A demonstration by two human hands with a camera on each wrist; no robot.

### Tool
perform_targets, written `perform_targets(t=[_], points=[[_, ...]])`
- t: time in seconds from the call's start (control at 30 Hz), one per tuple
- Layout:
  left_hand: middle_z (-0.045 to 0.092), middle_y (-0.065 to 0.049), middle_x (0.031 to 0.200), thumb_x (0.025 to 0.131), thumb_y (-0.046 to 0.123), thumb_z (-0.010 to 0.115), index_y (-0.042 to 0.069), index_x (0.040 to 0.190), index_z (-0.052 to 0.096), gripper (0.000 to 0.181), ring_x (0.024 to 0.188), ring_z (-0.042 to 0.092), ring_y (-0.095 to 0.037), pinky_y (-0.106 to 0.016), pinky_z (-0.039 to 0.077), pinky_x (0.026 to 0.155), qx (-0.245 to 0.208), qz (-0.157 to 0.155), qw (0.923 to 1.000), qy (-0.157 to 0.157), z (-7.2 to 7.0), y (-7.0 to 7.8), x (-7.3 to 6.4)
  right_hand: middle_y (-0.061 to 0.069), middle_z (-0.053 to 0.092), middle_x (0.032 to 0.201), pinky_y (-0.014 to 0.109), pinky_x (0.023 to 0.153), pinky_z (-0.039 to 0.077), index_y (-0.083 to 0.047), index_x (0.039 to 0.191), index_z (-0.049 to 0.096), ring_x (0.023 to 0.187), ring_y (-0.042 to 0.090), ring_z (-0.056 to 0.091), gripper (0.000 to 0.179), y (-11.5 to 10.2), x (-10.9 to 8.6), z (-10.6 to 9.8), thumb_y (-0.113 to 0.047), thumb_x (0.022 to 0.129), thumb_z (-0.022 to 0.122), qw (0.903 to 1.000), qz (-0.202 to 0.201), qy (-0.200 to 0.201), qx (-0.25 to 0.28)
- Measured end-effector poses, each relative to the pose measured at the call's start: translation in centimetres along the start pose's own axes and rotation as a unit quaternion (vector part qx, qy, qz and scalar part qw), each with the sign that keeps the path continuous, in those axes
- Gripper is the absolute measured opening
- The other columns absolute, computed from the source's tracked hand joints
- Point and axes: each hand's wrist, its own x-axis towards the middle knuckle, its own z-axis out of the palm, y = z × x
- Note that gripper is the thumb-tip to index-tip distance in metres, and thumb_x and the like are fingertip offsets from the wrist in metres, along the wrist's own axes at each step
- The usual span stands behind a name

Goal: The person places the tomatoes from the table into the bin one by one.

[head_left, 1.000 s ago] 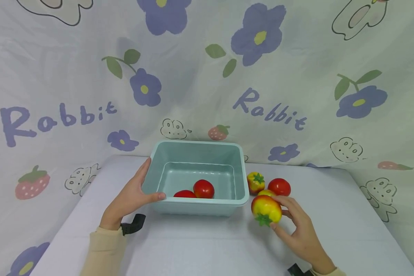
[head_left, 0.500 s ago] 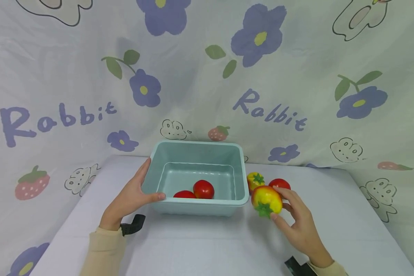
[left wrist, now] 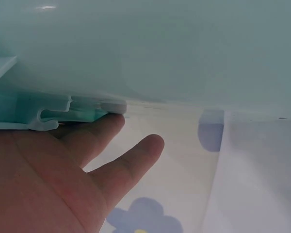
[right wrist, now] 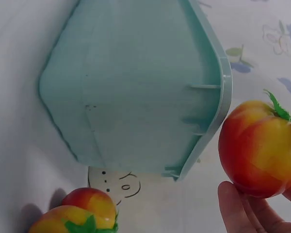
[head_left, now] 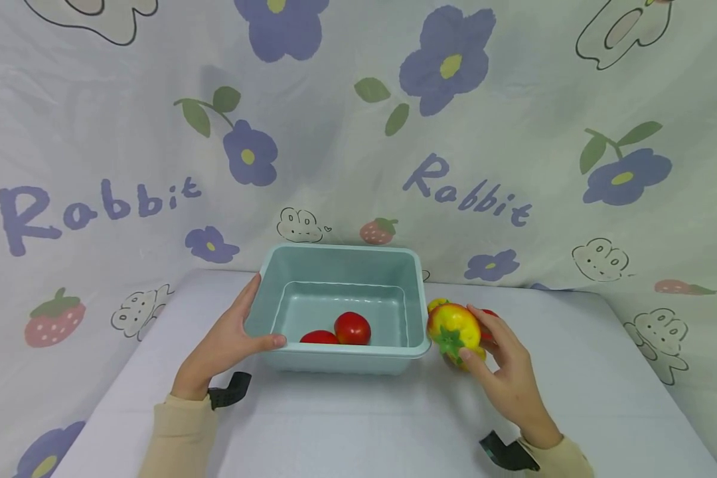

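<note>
My left hand [head_left: 230,338] rests on the left front corner of a pale blue-green bin [head_left: 358,350]. Its thumb lies over the front rim; straight fingers show below the rim in the left wrist view. Inside the bin, toward the front, sit two glossy red tomatoes [head_left: 352,328], one partly hidden by the front wall. My right hand [head_left: 510,378] holds a yellow-and-red lobed fruit [head_left: 452,324] with a green leafy top, thumb and fingers on opposite sides. It hangs just right of the bin's right rim, outside the bin; the right wrist view shows it beside the rim.
Behind and below the held fruit, a similar yellow fruit [head_left: 437,304] and a red tomato [head_left: 490,317] are partly hidden. Fruits [right wrist: 94,201] also lie beside the bin in the right wrist view. White cloth covers the table [head_left: 358,431]; a printed curtain [head_left: 346,153] hangs behind.
My right hand has lifted the yellow-and-red fruit and moved it a little leftward, closer to the bin's right rim. The left hand and the bin have stayed in place.
</note>
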Motion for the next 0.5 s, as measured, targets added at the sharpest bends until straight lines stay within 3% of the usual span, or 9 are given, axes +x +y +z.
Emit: perform_targets(t=[0.5], points=[[0.002, -0.013, 0.168, 0.078, 0.03, 0.086, 0.014, 0.163, -0.001, 0.122, 0.152, 0.008, -0.04, -0.073, 0.02, 0.111, -0.002, 0.0, 1.0, 0.0, 0.0, -0.1, 0.0, 0.012, 0.056, 0.134, 0.017, 0.093, 0.051, -0.005, 0.147, 0.05, 0.111, 0.012, 0.059, 0.066, -1.0, 1.6, 1.8, 0.014, 0.086, 0.068, 0.9969, -0.004, 0.027, 0.074]])
